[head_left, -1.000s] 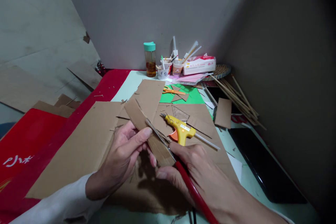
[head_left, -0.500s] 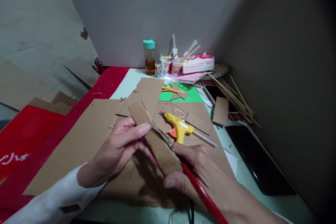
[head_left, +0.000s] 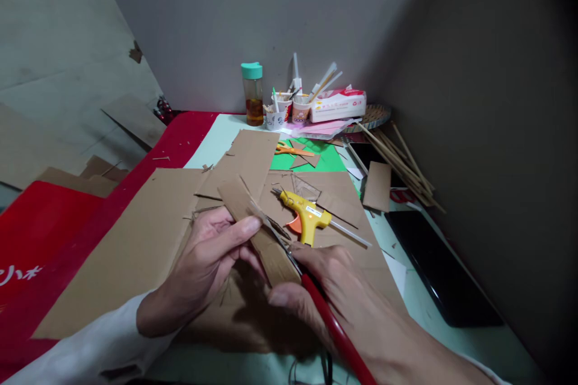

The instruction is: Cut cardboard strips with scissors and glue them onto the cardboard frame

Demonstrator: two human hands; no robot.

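My left hand (head_left: 212,258) pinches a narrow cardboard strip (head_left: 275,261) between thumb and fingers, tilted above the table. In my right hand (head_left: 338,295) is a red-handled cutting tool (head_left: 327,313) with a slim metal blade; whether it is a knife or scissors I cannot tell. Its blade lies along the strip's right edge, where a sliver of cardboard (head_left: 279,227) stands away. My right thumb rests by the strip's near end. Just beyond the hands lies a yellow glue gun (head_left: 309,213) with a clear glue stick in its back.
Large cardboard sheets (head_left: 121,240) cover the table. Orange scissors (head_left: 295,150) lie on green paper behind. Along the wall stand a bottle (head_left: 253,96), paper cups (head_left: 300,111) and a tissue pack (head_left: 338,107). Wooden sticks (head_left: 397,159) and a black tablet-like slab (head_left: 440,267) lie right.
The blade and my right hand have shifted slightly up and left along the strip. The sliver stands further from the strip. The whole view has shifted a little.
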